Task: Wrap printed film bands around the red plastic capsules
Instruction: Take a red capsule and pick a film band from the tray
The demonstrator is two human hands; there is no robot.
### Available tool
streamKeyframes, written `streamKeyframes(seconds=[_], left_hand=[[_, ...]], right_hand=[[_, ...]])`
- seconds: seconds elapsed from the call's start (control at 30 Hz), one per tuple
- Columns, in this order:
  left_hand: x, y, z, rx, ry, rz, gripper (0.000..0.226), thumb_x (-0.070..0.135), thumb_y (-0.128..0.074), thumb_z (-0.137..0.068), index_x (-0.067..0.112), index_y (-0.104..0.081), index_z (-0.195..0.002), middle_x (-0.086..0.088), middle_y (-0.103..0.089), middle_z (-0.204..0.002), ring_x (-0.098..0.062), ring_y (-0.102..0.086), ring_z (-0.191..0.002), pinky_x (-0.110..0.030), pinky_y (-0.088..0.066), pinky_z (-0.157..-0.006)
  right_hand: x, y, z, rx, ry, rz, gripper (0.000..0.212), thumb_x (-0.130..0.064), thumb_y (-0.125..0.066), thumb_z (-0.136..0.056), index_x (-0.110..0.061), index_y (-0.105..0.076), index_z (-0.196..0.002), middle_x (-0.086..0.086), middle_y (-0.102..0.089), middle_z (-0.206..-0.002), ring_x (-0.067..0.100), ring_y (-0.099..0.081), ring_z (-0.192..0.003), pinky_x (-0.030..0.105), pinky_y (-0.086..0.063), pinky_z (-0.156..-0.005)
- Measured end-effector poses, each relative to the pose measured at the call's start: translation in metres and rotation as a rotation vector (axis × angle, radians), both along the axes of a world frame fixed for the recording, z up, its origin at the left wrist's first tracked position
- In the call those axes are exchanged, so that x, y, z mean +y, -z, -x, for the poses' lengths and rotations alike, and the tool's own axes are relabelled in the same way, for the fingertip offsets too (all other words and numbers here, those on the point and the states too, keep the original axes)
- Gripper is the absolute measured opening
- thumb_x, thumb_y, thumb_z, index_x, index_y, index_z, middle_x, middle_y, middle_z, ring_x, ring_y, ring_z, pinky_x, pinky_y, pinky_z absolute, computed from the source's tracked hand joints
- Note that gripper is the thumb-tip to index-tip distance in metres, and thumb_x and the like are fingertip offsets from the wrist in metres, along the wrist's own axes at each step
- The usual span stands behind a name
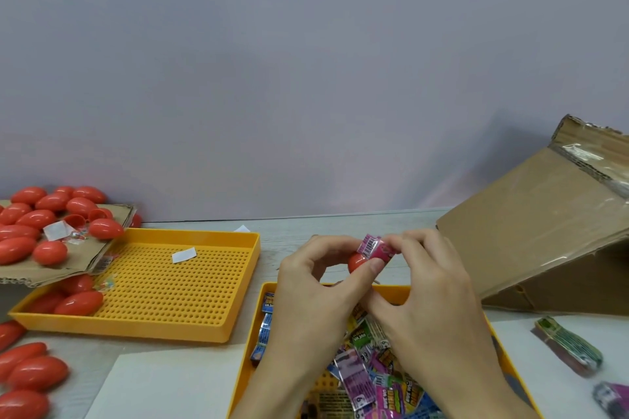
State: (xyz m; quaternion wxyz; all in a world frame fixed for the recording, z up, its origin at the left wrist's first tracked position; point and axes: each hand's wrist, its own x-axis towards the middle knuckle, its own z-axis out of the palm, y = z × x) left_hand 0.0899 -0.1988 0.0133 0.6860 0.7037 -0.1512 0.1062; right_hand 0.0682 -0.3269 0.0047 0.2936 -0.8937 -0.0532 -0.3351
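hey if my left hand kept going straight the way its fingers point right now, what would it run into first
Your left hand points up and right, its fingers around the red capsule. Straight on it would probably first meet your right hand, which pinches the pink film band on that capsule. Depth past them is unclear.

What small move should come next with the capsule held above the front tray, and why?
Probably slide the pink film band further down the red capsule. The band sits only over one end, the other end still bare; the left hand grips the capsule and the right hand pinches the band.
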Motion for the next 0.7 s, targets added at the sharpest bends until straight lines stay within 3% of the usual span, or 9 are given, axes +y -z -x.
streamKeyframes(seconds=[0.17,0.43,0.7], left_hand=[[0.0004,0.0015,0.0011,0.069,0.051,0.018,0.011,0.016,-0.079,-0.082,0.018,-0.072,-0.091,0.000,-0.076,-0.093,-0.016,-0.072,-0.093,-0.035,-0.060,-0.083],[-0.0007,0.0036,0.0001,0.044,0.002,-0.026,0.013,0.016,-0.078,-0.082,0.015,-0.072,-0.093,0.002,-0.076,-0.088,-0.013,-0.073,-0.089,-0.028,-0.060,-0.077],[0.0000,0.0053,0.0000,0.098,0.041,-0.070,0.011,0.021,-0.075,-0.084,0.016,-0.076,-0.095,-0.001,-0.076,-0.088,-0.015,-0.073,-0.086,-0.035,-0.060,-0.080]], right_hand=[[-0.0021,0.0022,-0.0005,0.017,-0.025,0.008,0.038,-0.036,-0.079,-0.073,-0.027,-0.064,-0.107,-0.015,-0.046,-0.099,0.008,-0.050,-0.094,0.018,-0.043,-0.067],[-0.0041,0.0048,-0.0017,0.022,-0.058,-0.073,0.036,-0.036,-0.078,-0.072,-0.030,-0.065,-0.106,-0.018,-0.048,-0.098,0.006,-0.052,-0.095,0.015,-0.041,-0.069],[-0.0078,0.0073,-0.0025,0.039,-0.081,-0.117,0.036,-0.039,-0.076,-0.073,-0.032,-0.066,-0.107,-0.025,-0.048,-0.100,0.001,-0.052,-0.098,0.013,-0.040,-0.070]])
